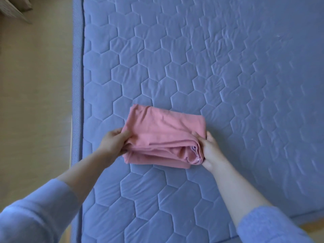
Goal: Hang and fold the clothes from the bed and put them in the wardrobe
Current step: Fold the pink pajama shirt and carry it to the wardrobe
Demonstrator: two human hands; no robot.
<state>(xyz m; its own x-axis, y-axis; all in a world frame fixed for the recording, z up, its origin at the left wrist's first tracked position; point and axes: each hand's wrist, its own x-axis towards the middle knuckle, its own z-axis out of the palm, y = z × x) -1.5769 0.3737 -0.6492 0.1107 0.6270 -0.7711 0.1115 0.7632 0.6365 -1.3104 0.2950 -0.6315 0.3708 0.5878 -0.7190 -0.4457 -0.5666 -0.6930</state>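
Head view: 1 folded pink cloth garment (163, 135) on blue hexagon-quilted mattress (228, 67); 2 hands; left hand (112, 142) grips its left edge, right hand (210, 149) grips its right folded end; fingertips hidden under fabric; garment type unclear; pale blue sleeves (35, 211) cut off at frame bottom.

Blue hexagon-quilted bed (219, 58) filled the frame from 12 to 6 o'clock, tan floor (35, 88) ran along 9 o'clock, pale cropped furniture edge (14, 10) sat at 10 o'clock, light was soft and even.

A bedroom in a home. A blue quilted mattress (210, 67) fills the frame. Wooden floor (35, 102) runs along the left.
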